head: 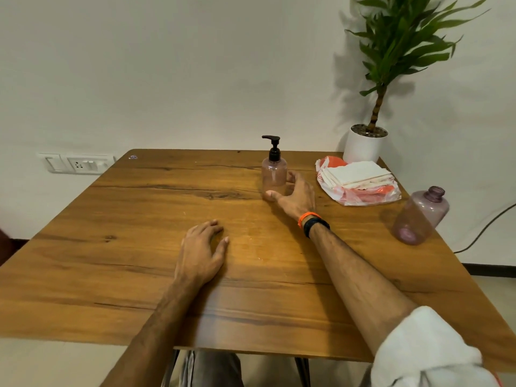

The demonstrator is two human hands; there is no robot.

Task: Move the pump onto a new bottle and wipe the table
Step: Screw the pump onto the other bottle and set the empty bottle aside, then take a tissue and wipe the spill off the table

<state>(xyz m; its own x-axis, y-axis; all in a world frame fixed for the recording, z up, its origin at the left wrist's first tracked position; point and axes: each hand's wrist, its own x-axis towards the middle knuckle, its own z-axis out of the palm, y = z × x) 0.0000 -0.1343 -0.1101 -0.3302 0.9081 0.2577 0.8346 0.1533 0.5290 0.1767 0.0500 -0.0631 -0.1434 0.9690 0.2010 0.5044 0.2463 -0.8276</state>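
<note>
1. pump black, seated on a clear pinkish bottle, upright on the tabletop, far centre, a bit right of the middle
2. right hand reaches to that bottle's base from the right; thumb lies in front of the base, fingers curve round the right side; they look to be touching it, grip loose, whether it really clamps is hard to tell
3. right wrist has an orange band and a black band; white sleeve rolled up above the elbow
4. second bottle, purple tinted, no cap or pump, open neck, stands tilted in this wide view near the right edge of the tabletop, well apart from the right hand
5. left hand rests palm down on the tabletop near centre, fingers relaxed and slightly curled, holding nothing
6. stack of white tissues lies on an orange and white plastic bag, far right of the tabletop, between the pump bottle and the purple one
7. potted plant in a white pot at the far right corner, against the wall
8. wall switch and socket plate at left, a black cable at right beyond the tabletop edge
</note>
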